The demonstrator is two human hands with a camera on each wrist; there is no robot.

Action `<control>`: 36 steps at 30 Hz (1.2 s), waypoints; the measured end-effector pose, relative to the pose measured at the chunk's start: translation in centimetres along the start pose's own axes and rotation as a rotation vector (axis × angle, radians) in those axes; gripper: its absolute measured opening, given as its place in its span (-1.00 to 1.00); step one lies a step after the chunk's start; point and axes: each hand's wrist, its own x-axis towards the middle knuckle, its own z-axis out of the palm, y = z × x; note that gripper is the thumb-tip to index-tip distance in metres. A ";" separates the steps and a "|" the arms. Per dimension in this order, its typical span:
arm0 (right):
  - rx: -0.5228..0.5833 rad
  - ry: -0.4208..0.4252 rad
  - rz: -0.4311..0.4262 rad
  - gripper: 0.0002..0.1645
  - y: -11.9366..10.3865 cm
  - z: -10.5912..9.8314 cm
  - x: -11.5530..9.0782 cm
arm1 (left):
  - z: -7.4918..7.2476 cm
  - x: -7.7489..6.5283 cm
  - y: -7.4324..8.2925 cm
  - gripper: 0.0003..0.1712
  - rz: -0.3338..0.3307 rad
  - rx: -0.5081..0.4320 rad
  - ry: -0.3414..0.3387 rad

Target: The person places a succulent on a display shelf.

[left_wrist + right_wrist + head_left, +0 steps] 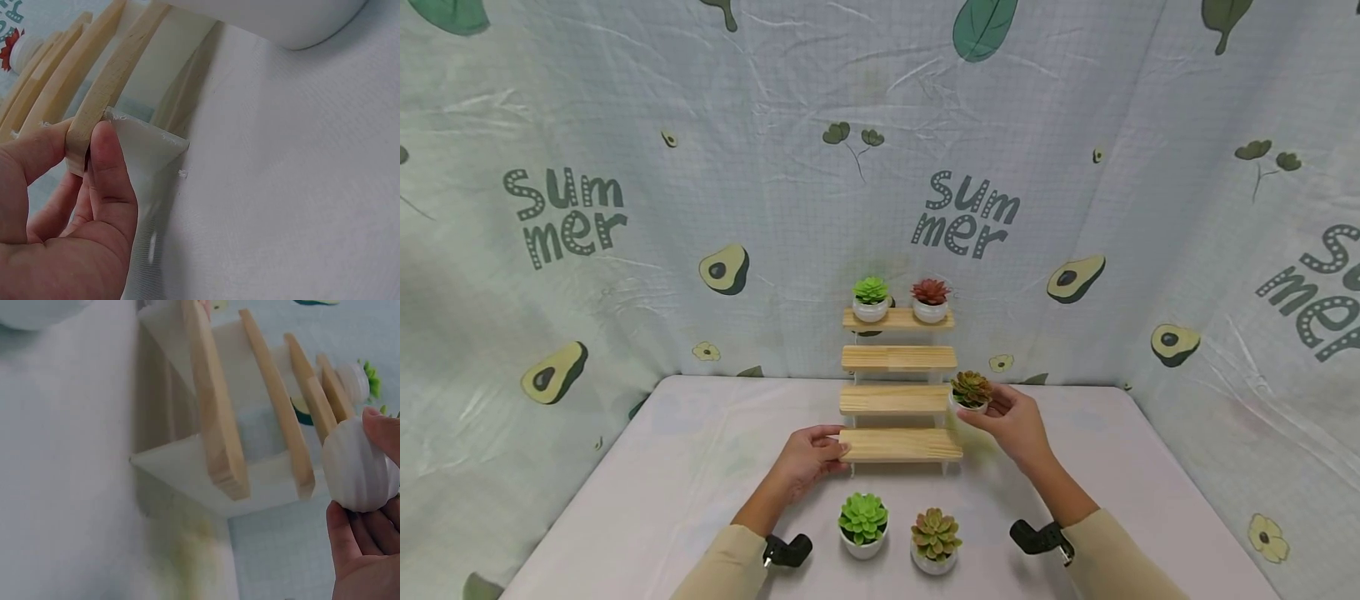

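Note:
A tiered wooden stand with clear side supports stands mid-table. My left hand pinches the left end of its lowest shelf, thumb and fingers on the board's end in the left wrist view. My right hand holds a potted succulent with green-brown leaves beside the right end of the stand's lower shelves. In the right wrist view its ribbed white pot sits between thumb and fingers. A bright green succulent and a red succulent stand on the top shelf.
In front of the stand, a green succulent and a pinkish-green succulent stand in white pots on the white table. A printed curtain hangs behind the table and along its sides.

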 end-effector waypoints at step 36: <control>0.010 -0.121 -0.106 -0.24 -6.9 7.4 5.2 | 0.0 -0.4 0.0 -0.46 0.009 0.008 0.003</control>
